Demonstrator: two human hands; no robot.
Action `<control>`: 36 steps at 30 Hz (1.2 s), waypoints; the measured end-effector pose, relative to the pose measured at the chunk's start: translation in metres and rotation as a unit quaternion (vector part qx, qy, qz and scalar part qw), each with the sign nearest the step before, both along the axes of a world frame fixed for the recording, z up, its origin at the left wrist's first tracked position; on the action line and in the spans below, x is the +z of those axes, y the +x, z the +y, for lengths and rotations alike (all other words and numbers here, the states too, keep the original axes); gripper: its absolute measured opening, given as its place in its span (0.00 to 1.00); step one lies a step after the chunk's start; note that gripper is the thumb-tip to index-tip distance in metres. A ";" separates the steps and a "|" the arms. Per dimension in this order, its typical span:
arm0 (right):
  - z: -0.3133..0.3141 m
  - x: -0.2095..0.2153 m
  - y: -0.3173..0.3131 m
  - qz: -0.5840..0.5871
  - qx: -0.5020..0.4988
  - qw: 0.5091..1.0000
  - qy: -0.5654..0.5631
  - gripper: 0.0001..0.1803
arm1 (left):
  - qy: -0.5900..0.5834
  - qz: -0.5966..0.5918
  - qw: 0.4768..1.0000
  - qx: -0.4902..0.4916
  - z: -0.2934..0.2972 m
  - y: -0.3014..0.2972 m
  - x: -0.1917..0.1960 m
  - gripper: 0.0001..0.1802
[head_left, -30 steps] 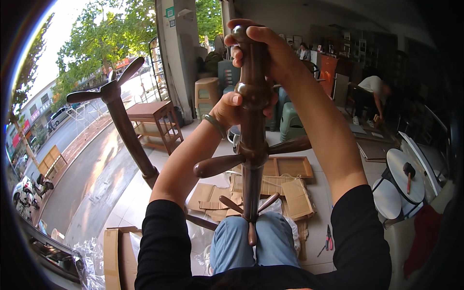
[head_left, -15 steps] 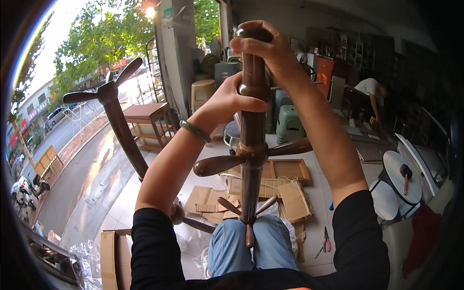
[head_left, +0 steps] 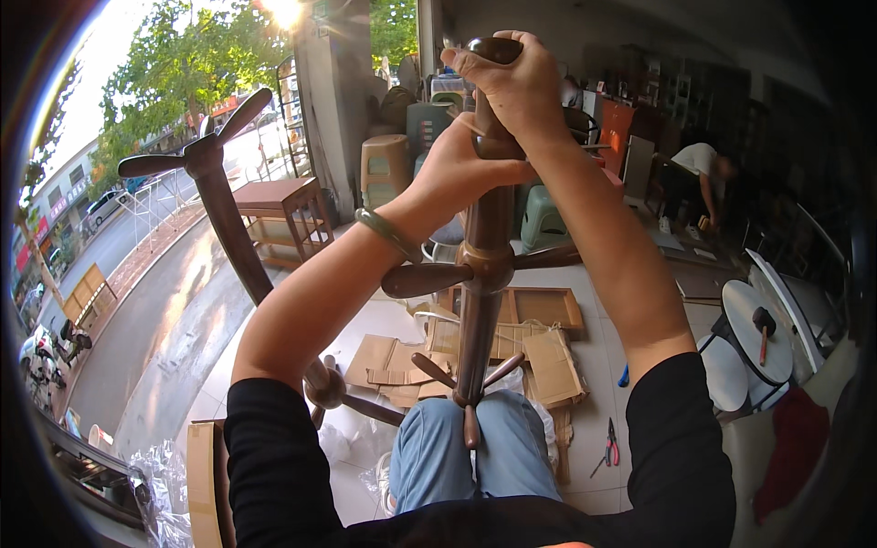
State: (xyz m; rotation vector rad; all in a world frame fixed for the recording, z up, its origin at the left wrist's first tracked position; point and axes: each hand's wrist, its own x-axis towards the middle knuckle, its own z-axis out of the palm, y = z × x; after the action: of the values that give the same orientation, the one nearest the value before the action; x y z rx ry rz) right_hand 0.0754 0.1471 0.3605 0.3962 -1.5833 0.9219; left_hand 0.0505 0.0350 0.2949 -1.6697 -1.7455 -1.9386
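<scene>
A dark brown wooden coat stand (head_left: 489,224) rises in front of me, its three-pronged lower end at my knees and its top leaning slightly right. High on the post, my right hand (head_left: 521,96) is closed around the part just under the rounded cap (head_left: 494,48). My left hand (head_left: 466,173) wraps the post a little lower, near a turned ring, with a green bangle on that wrist. Pegs (head_left: 416,280) stick out sideways from a collar below both hands. My right forearm and hand cover part of the upper post.
A second brown stand (head_left: 224,210) leans at the left. Flattened cardboard (head_left: 557,365) and pliers (head_left: 610,446) lie on the tiled floor. Stools (head_left: 385,172) and a small wooden table (head_left: 279,203) stand behind. At the right are round white panels (head_left: 758,329); a person (head_left: 699,178) bends over farther back.
The stand's upper part has tipped a little to the right and both hands have gone with it. My right hand's grip at the top has turned. Both hands stay closed on the post.
</scene>
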 end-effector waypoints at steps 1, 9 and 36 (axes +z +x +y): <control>0.001 0.001 0.000 -0.002 -0.009 1.000 0.016 0.30 | -0.023 -0.017 1.000 0.000 0.002 -0.001 0.002 0.29; 0.013 0.013 0.003 -0.245 0.525 0.812 -0.072 0.24 | -0.125 -0.124 0.920 -0.351 -0.005 -0.052 0.005 0.40; 0.020 -0.008 0.001 -0.137 0.054 0.977 -0.153 0.14 | -0.068 -0.130 0.976 0.160 0.042 0.036 -0.013 0.28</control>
State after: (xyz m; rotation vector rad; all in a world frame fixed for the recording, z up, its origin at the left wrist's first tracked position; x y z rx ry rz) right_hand 0.0761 0.1673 0.3527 0.1427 -1.6433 1.3282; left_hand 0.0865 0.0766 0.2823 -1.1108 -2.1262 -1.9924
